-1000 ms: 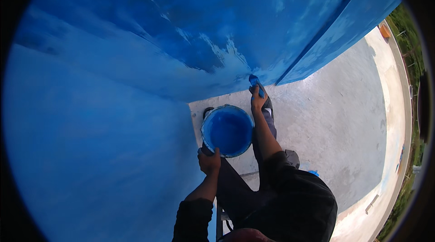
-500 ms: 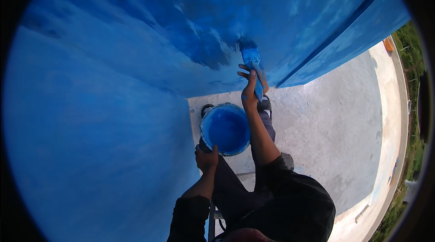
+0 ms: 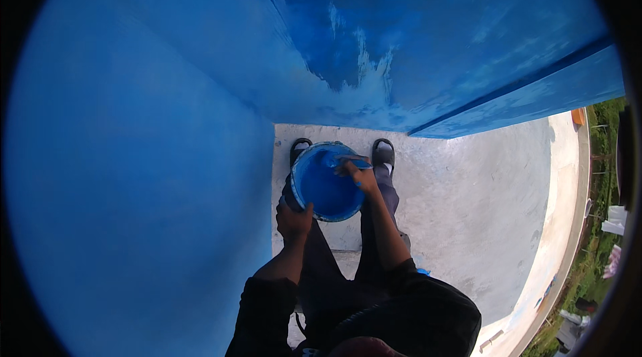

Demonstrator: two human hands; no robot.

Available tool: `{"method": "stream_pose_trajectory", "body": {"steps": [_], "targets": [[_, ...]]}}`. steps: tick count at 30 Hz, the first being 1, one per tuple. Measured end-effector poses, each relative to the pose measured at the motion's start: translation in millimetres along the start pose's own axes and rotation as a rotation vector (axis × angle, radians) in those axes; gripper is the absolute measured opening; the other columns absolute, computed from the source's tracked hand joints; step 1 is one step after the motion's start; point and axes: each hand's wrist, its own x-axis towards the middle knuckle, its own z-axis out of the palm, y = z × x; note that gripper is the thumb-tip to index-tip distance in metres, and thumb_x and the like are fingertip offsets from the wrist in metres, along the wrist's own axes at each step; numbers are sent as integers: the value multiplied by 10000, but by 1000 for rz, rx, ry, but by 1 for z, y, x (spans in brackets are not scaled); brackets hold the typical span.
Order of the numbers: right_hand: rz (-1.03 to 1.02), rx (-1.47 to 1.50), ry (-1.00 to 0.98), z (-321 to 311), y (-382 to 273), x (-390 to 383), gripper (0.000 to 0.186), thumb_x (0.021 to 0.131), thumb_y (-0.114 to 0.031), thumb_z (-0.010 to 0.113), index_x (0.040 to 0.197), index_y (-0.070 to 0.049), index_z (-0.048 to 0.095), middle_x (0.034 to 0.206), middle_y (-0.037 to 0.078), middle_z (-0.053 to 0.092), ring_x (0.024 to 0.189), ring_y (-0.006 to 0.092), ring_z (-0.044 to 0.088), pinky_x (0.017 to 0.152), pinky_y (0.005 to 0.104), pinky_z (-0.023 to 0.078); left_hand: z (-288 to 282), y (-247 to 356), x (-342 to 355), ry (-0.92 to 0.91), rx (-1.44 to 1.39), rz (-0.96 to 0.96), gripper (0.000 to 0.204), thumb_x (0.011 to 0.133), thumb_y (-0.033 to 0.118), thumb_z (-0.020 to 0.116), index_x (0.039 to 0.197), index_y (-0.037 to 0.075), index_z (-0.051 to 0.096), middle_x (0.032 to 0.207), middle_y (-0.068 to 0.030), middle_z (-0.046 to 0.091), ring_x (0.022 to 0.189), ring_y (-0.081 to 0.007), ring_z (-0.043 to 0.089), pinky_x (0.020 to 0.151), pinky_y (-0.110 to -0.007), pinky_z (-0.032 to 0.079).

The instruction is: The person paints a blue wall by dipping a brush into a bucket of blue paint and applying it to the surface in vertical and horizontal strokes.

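Note:
A round bucket of blue paint (image 3: 326, 190) is held up in front of my legs. Closed on the near left side of its rim is my left hand (image 3: 294, 220), the thumb over the edge. My right hand (image 3: 359, 175) is at the bucket's right side, its fingers wrapped round a blue-smeared paintbrush (image 3: 360, 163). The brush head points left into the bucket, against the paint. Ahead stands the wall (image 3: 374, 36), with darker, wet-looking blue strokes ending raggedly over lighter blue.
Another blue wall (image 3: 134, 190) rises close on my left and meets the front one in a corner. Pale concrete floor (image 3: 475, 203) spreads to the right, bounded by a curb (image 3: 568, 176) with grass beyond. My sandalled feet show beside the bucket.
My right hand has brought the paintbrush down from the front wall into the bucket. My left hand keeps its hold on the rim. The view has shifted slightly.

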Motion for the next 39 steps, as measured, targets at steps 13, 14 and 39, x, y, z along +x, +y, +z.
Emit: {"method": "stream_pose_trajectory", "body": {"steps": [13, 14, 39], "targets": [[224, -1097, -9, 22, 98, -5, 333, 856, -342, 608, 940, -46, 738, 933, 250, 698, 865, 433, 684, 809, 486, 559, 1, -2, 7, 24, -16, 20, 878, 698, 517, 769, 1363, 26, 473, 1241, -218, 580, 1118, -404, 591, 909, -522, 497], [142, -1024, 13, 18, 99, -4, 331, 856, -337, 613, 922, -34, 731, 920, 255, 697, 855, 435, 685, 802, 488, 559, 4, -5, 7, 28, -20, 33, 884, 697, 521, 769, 1365, 27, 469, 1240, -214, 579, 1121, -401, 590, 907, -519, 500], [56, -585, 18, 32, 100, 13, 217, 845, -230, 661, 963, -65, 740, 826, 199, 713, 783, 361, 711, 746, 451, 563, 3, -2, 6, -15, 32, -14, 882, 708, 551, 756, 1382, 63, 461, 1275, -200, 568, 1152, -383, 581, 934, -515, 491]]}}
